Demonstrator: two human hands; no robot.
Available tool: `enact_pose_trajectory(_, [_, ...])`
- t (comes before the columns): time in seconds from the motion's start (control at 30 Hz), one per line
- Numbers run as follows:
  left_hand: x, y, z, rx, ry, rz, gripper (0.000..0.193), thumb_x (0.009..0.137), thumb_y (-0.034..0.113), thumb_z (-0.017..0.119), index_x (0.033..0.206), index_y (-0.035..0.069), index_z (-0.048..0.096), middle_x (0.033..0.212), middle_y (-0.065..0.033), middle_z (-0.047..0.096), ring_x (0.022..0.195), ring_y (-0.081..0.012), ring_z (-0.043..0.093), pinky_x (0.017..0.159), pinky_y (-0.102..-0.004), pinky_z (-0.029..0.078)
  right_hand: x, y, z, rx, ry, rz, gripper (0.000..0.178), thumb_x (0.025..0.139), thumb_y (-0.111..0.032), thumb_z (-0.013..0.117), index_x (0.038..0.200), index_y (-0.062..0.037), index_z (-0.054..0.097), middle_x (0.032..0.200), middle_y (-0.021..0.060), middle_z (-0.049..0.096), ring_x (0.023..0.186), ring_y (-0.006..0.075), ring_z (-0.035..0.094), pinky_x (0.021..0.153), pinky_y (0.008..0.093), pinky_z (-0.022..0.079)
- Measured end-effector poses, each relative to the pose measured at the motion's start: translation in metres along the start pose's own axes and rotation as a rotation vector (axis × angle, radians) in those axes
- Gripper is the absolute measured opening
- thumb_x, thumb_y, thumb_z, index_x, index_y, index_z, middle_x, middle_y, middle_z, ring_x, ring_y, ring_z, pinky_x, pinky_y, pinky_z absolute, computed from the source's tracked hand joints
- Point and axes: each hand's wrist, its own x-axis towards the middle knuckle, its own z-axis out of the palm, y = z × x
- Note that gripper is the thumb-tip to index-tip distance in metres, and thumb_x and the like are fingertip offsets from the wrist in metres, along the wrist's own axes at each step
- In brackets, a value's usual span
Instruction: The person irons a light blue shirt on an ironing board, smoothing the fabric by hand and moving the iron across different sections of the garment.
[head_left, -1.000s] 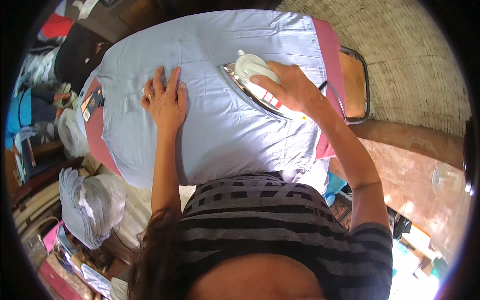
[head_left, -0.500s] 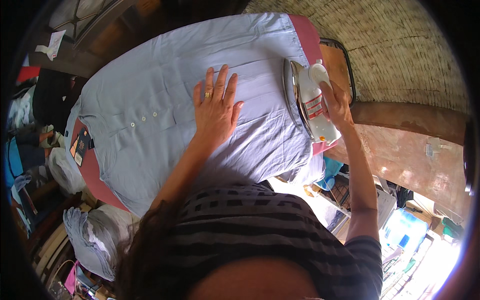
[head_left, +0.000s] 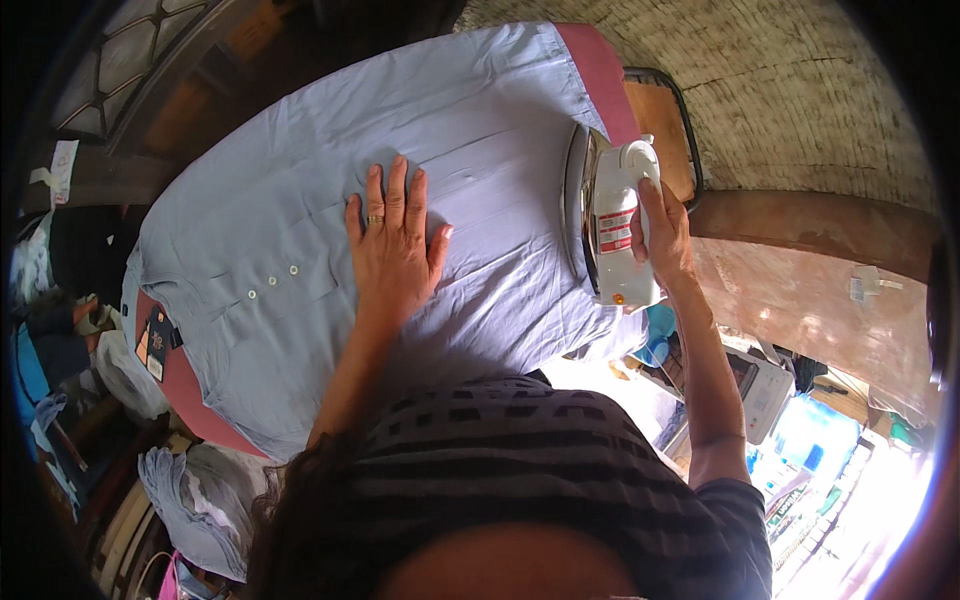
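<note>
Right hand: wrapped round white clothes iron, right of frame centre, presumably for firm control. Left hand: open, fingers slightly spread, flat upon grey-blue buttoned shirt, mid-frame, apparently steadying it.

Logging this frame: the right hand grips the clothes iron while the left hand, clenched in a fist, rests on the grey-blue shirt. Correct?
Not quite: the head view shows the left hand open, fingers extended, on the grey-blue shirt. The right hand does grip the clothes iron.

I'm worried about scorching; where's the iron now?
In the head view, the iron is right of centre, in the right hand, by the red cover's right end.
</note>
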Motion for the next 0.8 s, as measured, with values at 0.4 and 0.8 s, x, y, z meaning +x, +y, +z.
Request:
enact_pose_trajectory(0.4, [-0.001, 0.003, 0.0, -0.005, 0.033, 0.007, 0.065, 0.094, 0.042, 0.053, 0.148, 0.01, 0.037, 0.158, -0.0083, 0.028, 0.145, -0.0321, 0.026, 0.113, -0.0554, 0.022, 0.027, -0.008, -0.022, -0.183, -0.196, -0.065, 0.042, 0.101, -0.04, 0.048, 0.11, -0.0005, 0.058, 0.054, 0.0094, 0.052, 0.04, 0.0183, 0.05, 0.041, 0.0312, 0.039])
enact_pose_trajectory(0.8, [-0.004, 0.002, 0.009, 0.064, 0.14, 0.067, 0.063, 0.092, 0.04, 0.055, 0.145, 0.009, 0.041, 0.156, -0.0082, 0.033, 0.142, -0.0329, 0.032, 0.111, -0.0558, 0.025, 0.114, -0.004, -0.057, -0.47, -0.091, -0.843, 0.033, 0.097, -0.029, 0.057, 0.102, 0.0036, 0.062, 0.079, 0.0211, 0.063, 0.067, 0.0312, 0.062, 0.062, 0.0385, 0.048])
